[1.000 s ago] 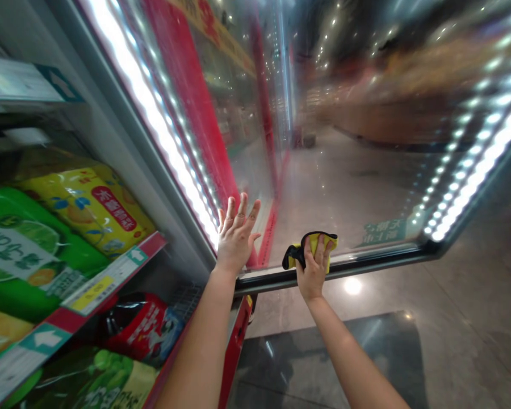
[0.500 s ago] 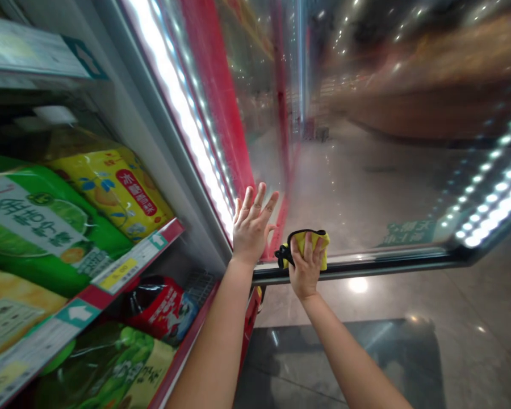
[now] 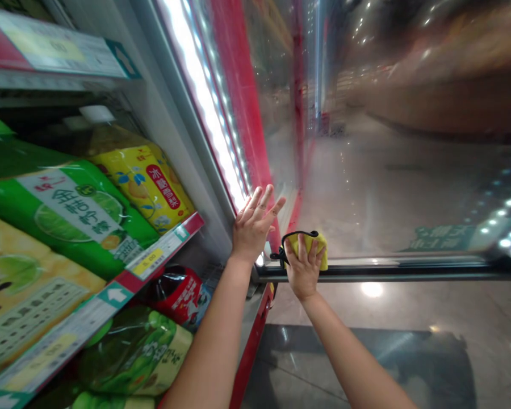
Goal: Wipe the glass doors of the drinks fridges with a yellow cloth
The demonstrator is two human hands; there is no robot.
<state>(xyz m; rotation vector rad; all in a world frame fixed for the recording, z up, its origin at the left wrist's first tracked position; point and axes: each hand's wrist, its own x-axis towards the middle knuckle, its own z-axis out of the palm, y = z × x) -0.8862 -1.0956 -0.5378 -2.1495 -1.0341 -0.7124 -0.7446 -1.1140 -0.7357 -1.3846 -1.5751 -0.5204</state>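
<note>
My right hand (image 3: 303,267) presses a yellow cloth (image 3: 322,250) with black edging against the lower part of the glass door (image 3: 366,187), just above its dark bottom frame (image 3: 387,271). The cloth's black trim bunches up left of the fingers. My left hand (image 3: 253,227) is raised with fingers spread, at the hinge side of the door beside the bright light strip (image 3: 204,96). It holds nothing; whether its palm touches the frame or glass cannot be told.
On the left, cooler shelves hold a green-labelled bottle (image 3: 74,207), a yellow-labelled bottle (image 3: 147,184) and a red-labelled bottle (image 3: 181,295). A price-tag rail (image 3: 123,284) runs along the shelf edge. A dark mat (image 3: 366,363) lies on the shiny floor below the door.
The view has shifted left, so the shelves and the door appear farther right. The cloth sits closer to the door's hinge corner. The left hand stays spread near the light strip.
</note>
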